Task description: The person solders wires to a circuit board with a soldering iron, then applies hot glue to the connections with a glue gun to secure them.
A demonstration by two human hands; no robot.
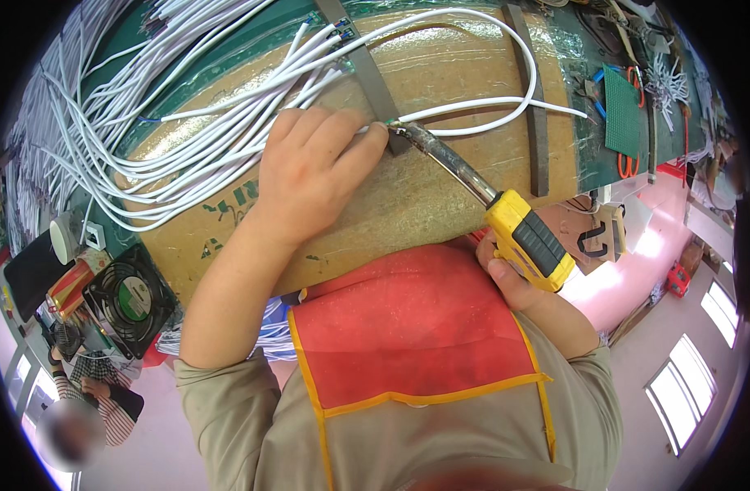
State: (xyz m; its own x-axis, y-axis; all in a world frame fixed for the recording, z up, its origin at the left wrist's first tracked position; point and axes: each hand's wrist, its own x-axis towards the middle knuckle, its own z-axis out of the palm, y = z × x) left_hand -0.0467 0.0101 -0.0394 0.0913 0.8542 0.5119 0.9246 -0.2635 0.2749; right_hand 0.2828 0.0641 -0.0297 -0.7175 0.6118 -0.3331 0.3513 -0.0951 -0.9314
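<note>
My right hand (506, 274) grips a yellow-and-black soldering gun (529, 237) by its handle. Its long metal barrel slants up to the left, and the tip meets a small joint beside my left fingertips. My left hand (309, 176) is closed in a pinch on a white cable (365, 129) near the dark metal bar (368, 69); the fingers hide part of the cable's end. A looped white cable (481, 129) runs right from that spot. Many white cables (203, 151) fan out to the left, several ends lying by the bar.
Brown cardboard (440, 192) covers the bench, with a second metal bar (532, 106) farther right. Beyond it lie a green mat (621, 114) and orange-handled scissors (628, 166). A black fan (130, 301) stands at the left edge. Another person (97, 401) is at lower left.
</note>
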